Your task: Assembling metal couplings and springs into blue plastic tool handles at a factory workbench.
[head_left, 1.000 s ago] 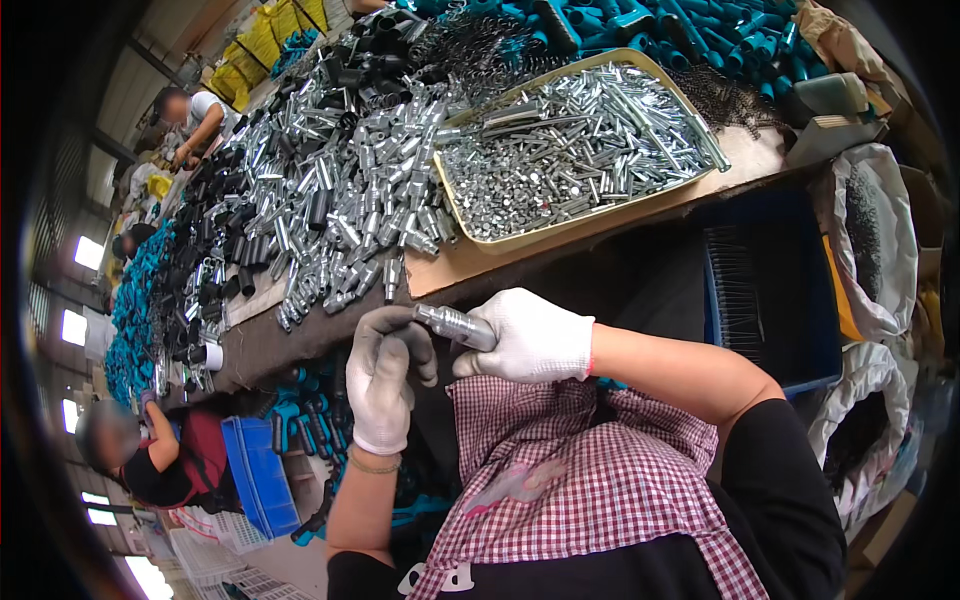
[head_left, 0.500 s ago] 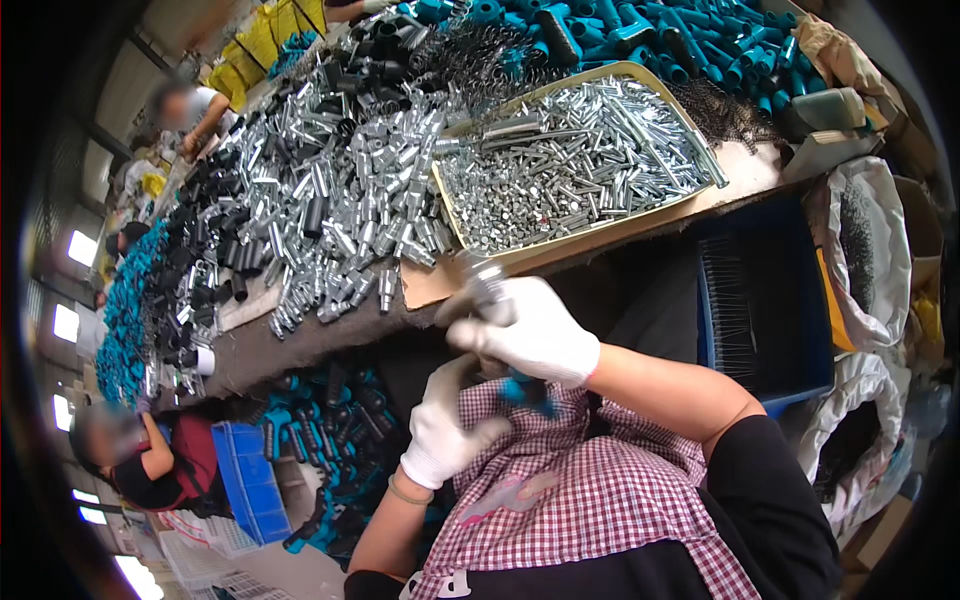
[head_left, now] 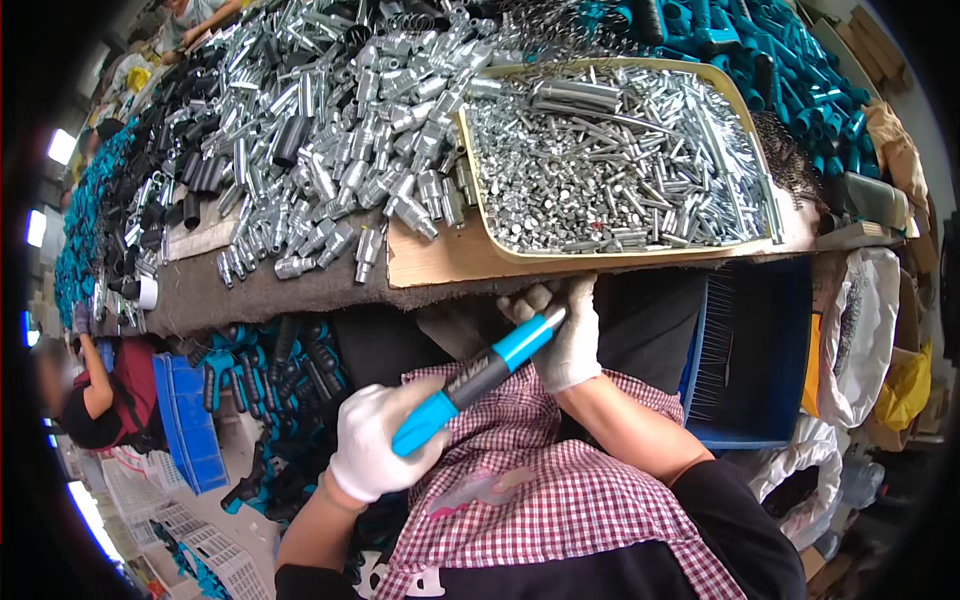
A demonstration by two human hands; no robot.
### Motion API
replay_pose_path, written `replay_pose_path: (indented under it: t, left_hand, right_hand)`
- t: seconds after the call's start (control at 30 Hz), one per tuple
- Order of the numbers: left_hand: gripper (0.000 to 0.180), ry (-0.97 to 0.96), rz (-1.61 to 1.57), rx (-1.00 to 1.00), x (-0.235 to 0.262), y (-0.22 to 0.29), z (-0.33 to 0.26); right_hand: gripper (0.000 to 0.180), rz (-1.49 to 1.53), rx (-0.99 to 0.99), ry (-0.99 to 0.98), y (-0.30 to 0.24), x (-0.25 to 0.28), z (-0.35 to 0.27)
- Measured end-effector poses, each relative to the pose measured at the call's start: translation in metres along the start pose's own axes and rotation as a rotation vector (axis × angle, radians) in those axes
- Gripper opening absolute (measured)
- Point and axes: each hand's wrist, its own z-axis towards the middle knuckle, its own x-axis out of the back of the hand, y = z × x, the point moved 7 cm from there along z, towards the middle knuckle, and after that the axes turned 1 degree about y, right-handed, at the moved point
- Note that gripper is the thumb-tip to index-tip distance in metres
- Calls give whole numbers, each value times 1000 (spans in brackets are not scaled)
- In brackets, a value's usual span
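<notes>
A teal-and-black tool handle (head_left: 475, 380) with a silver metal tip slants upward to the right in front of my apron. My white-gloved left hand (head_left: 375, 445) is closed around its lower teal end. At the upper end, my white-gloved right hand (head_left: 575, 345) has its fingers curled about the metal tip, just below the table edge; part of that grip is hidden. Beyond the hands, a shallow yellow-rimmed tray (head_left: 620, 250) holds loose silver pins and short rods. Silver metal fittings (head_left: 340, 175) lie heaped to its left.
Teal handles (head_left: 800, 100) and dark springs are piled at the far right. A blue bin (head_left: 745, 437) stands below the table on the right, near white sacks (head_left: 862, 330). Teal-and-black tools (head_left: 270, 370) and a blue crate (head_left: 190, 420) lie at lower left, with a co-worker (head_left: 110, 390) beyond.
The view has shifted. The tool handle, mostly hidden before, now shows across both hands. My left hand has moved left and closed on it; my right hand has turned upward by the table edge.
</notes>
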Motion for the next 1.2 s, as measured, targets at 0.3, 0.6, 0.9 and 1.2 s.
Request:
replay_pose_path:
  t: [0.3,0.6,0.9,1.2]
  left_hand:
    - [61,-222,-173,240,-41,-48,17]
    - [49,-202,79,248,-104,-84,20]
    - [50,-255,50,372,-136,-97,13]
    - [52,-219,77,414,-148,-97,16]
  right_hand:
    - [43,-71,-204,98,69,164,124]
    - [43,-491,-245,80,125,180,111]
    - [44,-979,-338,-206,135,173,123]
    - [44,-1458,-200,-526,186,95,141]
